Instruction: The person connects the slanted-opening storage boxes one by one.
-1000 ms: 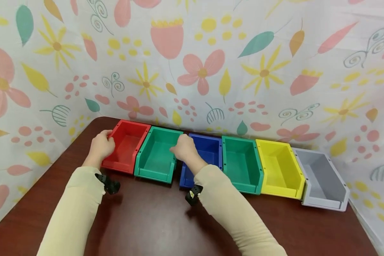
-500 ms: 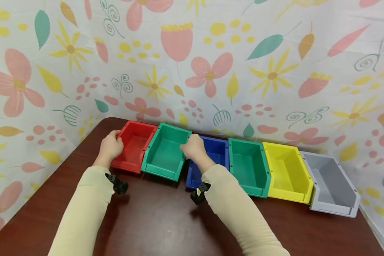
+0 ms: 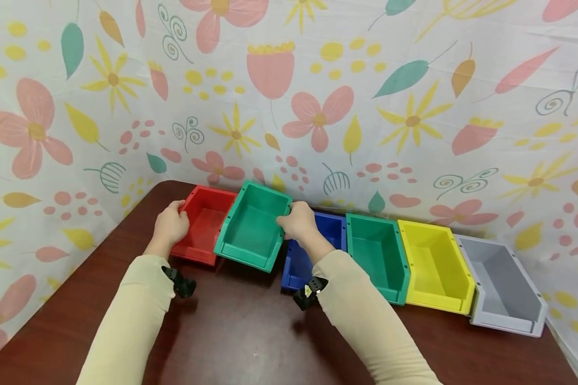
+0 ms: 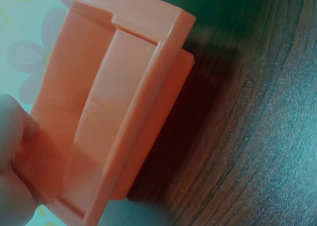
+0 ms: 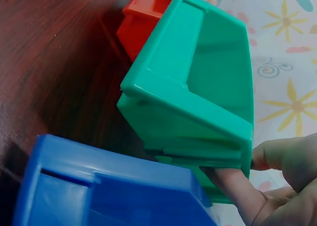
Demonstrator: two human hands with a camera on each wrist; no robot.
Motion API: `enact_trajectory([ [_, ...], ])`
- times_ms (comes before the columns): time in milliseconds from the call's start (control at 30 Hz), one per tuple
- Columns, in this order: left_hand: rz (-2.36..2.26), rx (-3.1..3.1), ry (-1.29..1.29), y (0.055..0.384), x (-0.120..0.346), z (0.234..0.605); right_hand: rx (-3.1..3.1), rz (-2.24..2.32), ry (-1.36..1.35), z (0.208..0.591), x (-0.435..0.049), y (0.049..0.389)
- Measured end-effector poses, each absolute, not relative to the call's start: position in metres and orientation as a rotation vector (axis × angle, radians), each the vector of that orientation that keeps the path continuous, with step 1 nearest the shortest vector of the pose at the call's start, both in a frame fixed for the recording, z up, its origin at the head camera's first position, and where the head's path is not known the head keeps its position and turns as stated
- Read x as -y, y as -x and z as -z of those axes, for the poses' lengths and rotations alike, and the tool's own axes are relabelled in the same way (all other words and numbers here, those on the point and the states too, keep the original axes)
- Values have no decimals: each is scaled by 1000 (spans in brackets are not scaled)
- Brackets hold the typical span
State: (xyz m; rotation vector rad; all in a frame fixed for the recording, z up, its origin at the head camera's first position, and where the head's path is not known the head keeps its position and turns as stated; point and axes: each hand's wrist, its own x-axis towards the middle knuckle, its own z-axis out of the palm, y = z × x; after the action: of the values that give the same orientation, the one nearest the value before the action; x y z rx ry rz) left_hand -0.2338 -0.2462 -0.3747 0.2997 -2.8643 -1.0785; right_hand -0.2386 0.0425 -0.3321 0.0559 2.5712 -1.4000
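My left hand point(image 3: 172, 224) grips the left wall of a red plastic storage bin point(image 3: 192, 253); in the left wrist view this bin point(image 4: 141, 102) looks orange and thumb and finger pinch its edge. With my right hand point(image 3: 299, 222) I hold a green storage bin point(image 3: 244, 257) by its right wall. That green bin is raised and tilted, its left side overlapping the red bin's right rim in the head view. In the right wrist view, a finger of my right hand point(image 5: 277, 186) reaches beneath the green bin's rim point(image 5: 173, 42). A blue bin point(image 5: 119, 164) stands close beside it.
To the right of the blue bin, a second green bin point(image 3: 385, 295), a yellow bin point(image 3: 440, 303) and a grey bin point(image 3: 506, 323) stand in a row along the back of the dark wooden table point(image 3: 250, 331). A flower-patterned cloth point(image 3: 289, 133) hangs behind.
My right hand has lifted the green bin and tipped it leftward over the red bin's edge. The left hand keeps its hold on the red bin. The head view has shifted slightly.
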Motion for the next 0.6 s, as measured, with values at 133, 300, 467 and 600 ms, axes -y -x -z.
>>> enact_trajectory([
  [133,1083,2872,-305,233,245,374,-2643,1271,8,325,-42,240],
  [300,1091,2860,-308,233,244,373,-2708,1079,64,313,-38,242],
  [467,1065,2871,-320,233,244,374,-2741,913,143,299,-32,245],
  [600,1069,2864,-318,232,244,376,-2747,895,145,299,-31,247],
])
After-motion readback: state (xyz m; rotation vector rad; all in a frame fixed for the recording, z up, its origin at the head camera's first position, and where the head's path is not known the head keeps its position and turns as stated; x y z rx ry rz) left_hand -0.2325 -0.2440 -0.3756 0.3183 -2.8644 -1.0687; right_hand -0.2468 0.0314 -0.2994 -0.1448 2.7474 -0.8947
